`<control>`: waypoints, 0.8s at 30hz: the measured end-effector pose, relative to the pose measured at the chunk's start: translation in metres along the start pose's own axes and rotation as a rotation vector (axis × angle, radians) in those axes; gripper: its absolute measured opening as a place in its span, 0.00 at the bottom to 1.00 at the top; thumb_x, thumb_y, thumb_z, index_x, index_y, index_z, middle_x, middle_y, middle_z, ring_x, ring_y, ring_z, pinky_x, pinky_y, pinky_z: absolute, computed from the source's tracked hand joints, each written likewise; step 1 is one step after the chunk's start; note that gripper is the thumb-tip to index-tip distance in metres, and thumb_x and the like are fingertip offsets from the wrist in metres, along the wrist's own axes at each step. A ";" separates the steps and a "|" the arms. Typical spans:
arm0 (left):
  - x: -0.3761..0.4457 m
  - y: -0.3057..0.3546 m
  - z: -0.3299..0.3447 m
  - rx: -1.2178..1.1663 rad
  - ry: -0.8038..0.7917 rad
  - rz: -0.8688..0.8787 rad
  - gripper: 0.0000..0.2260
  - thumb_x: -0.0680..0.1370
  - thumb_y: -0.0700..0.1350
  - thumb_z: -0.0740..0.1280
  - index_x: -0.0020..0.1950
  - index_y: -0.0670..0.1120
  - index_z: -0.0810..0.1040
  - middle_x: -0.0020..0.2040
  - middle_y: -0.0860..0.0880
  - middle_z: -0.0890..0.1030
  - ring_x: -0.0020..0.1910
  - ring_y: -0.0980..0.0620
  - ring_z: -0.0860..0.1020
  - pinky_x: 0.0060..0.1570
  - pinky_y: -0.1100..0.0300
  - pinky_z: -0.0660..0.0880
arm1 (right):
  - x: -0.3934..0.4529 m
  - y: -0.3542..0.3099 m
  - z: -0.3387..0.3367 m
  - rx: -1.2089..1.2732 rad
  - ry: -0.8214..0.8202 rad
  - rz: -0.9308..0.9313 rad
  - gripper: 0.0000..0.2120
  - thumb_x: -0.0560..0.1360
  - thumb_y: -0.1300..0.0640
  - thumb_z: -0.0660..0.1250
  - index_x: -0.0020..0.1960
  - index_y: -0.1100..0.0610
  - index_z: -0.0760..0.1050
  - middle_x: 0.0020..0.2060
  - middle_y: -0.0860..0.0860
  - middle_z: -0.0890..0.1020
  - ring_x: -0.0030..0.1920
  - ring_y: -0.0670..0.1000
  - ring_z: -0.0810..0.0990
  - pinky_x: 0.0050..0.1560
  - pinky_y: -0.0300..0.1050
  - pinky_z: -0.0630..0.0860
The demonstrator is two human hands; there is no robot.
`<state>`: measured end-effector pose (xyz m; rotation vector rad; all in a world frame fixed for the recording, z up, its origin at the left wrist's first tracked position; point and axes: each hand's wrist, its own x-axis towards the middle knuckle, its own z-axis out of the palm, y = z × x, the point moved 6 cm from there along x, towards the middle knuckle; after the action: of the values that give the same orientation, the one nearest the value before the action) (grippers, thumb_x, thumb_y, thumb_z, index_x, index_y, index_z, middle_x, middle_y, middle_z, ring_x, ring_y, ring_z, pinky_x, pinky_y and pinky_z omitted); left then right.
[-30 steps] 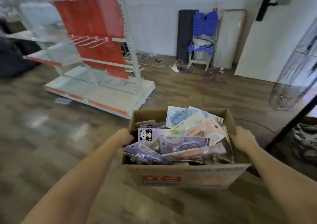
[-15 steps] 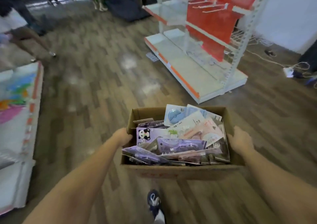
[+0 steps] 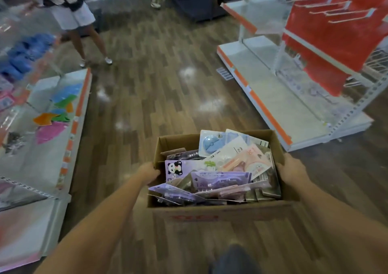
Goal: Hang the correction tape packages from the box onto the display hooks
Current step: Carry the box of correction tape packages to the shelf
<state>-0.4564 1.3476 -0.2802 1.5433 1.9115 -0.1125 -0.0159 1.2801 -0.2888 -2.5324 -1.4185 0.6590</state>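
Head view: correction tape packages [image 3: 222, 168], purple, pink and blue cards lying mostly flat, long axes mixed, fill the cardboard box [image 3: 220, 210] held near centre. Left hand [image 3: 149, 174] and right hand [image 3: 291, 171] grip its sides, fingers curled. Display hooks [image 3: 336, 9] far right.

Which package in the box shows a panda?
The lilac package at the box's left side, beside the left hand. Its front shows a black-and-white panda; the other packages show no animal picture that can be made out.
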 end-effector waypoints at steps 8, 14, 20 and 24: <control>0.112 0.021 -0.057 -0.061 0.013 -0.060 0.11 0.79 0.39 0.61 0.58 0.37 0.76 0.54 0.39 0.80 0.46 0.46 0.76 0.47 0.57 0.73 | 0.142 -0.098 -0.005 -0.062 -0.006 -0.067 0.13 0.80 0.54 0.58 0.61 0.61 0.70 0.57 0.60 0.78 0.58 0.62 0.77 0.58 0.54 0.72; 0.196 0.039 -0.110 -0.150 0.058 -0.129 0.05 0.79 0.39 0.61 0.52 0.39 0.75 0.49 0.42 0.79 0.45 0.47 0.76 0.50 0.54 0.74 | 0.248 -0.182 -0.007 -0.039 -0.010 -0.124 0.13 0.80 0.55 0.58 0.60 0.62 0.70 0.57 0.62 0.78 0.57 0.64 0.77 0.58 0.55 0.73; 0.299 0.055 -0.165 -0.154 0.036 -0.128 0.04 0.79 0.39 0.62 0.44 0.42 0.74 0.45 0.44 0.77 0.42 0.48 0.76 0.41 0.59 0.74 | 0.336 -0.258 -0.004 -0.058 -0.045 -0.124 0.14 0.81 0.54 0.57 0.63 0.60 0.69 0.58 0.59 0.78 0.58 0.61 0.77 0.60 0.54 0.72; 0.384 0.064 -0.205 -0.109 -0.015 -0.099 0.03 0.78 0.39 0.62 0.46 0.42 0.75 0.49 0.40 0.81 0.42 0.48 0.78 0.42 0.58 0.76 | 0.399 -0.303 0.007 -0.035 -0.058 -0.077 0.14 0.81 0.53 0.57 0.62 0.60 0.70 0.58 0.59 0.78 0.57 0.60 0.77 0.59 0.53 0.73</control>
<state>-0.5181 1.7819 -0.3085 1.3736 1.9496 -0.0616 -0.0722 1.7779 -0.3069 -2.4894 -1.5510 0.7064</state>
